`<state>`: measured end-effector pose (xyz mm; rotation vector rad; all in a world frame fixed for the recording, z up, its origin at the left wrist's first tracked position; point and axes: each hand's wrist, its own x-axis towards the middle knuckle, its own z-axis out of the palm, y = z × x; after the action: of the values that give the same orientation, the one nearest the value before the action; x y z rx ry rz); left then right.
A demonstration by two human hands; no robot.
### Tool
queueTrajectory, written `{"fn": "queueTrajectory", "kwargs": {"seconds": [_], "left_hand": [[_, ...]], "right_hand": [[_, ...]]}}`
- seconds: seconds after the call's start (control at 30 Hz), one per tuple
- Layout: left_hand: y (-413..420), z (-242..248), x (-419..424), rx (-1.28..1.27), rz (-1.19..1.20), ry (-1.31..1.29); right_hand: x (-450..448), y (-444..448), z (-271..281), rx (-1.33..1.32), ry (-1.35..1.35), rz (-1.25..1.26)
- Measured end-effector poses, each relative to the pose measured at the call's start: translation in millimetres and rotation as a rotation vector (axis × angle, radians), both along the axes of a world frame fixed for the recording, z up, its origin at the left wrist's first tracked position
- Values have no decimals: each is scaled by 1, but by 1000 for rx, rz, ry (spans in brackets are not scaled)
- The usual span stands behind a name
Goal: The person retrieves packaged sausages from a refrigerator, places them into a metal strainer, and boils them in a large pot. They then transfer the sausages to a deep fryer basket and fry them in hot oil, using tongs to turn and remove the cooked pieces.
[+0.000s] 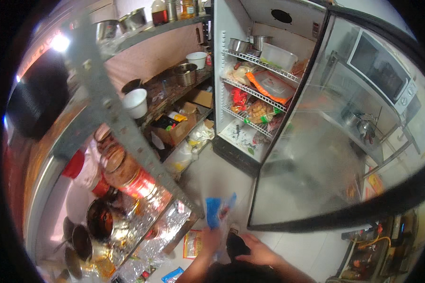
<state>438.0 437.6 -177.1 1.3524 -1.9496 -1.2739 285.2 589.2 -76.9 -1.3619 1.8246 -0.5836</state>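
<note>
My left hand [211,237], blurred by motion, grips a clear plastic packet with a blue panel [213,211]; something small and reddish shows inside it. Close beside it on the right, my right hand [262,252] holds a black object [236,245] whose kind I cannot tell. Ahead of both hands stands an upright refrigerator [230,155], its glass door [304,169] swung open towards the right. On its wire shelves are steel pots [238,46], a clear plastic tub [278,56], an orange-edged bag [269,86] and a bag of brown food [260,112].
At the left, a metal rack [127,127] carries a red-labelled jar [138,182] and soot-darkened pots [99,219]. A yellow-and-red packet [192,244] lies low beside my left forearm. A gas stove [372,251] stands at the lower right. The door's lower edge [304,223] juts near my right hand.
</note>
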Motion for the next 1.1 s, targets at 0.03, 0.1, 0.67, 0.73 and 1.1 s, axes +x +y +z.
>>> {"fn": "queueTrajectory", "kwargs": {"seconds": [0.03,0.1,0.67,0.73,1.1], "left_hand": [[-10,9,-24,-13,7,58],[-29,34,-79,244,38,404],[-297,148,-383,253,-413,775],[-374,123,-437,256,-308,821],[-482,78,-549,423,-543,855]], "right_hand": [[-7,-15,-15,-139,-6,-28],[-25,-54,-31,-212,-24,-132],[-289,-263,-18,-918,-131,-1054],[-304,-268,-15,-819,69,-1063],[-389,-317,44,-628,290,-547]]}}
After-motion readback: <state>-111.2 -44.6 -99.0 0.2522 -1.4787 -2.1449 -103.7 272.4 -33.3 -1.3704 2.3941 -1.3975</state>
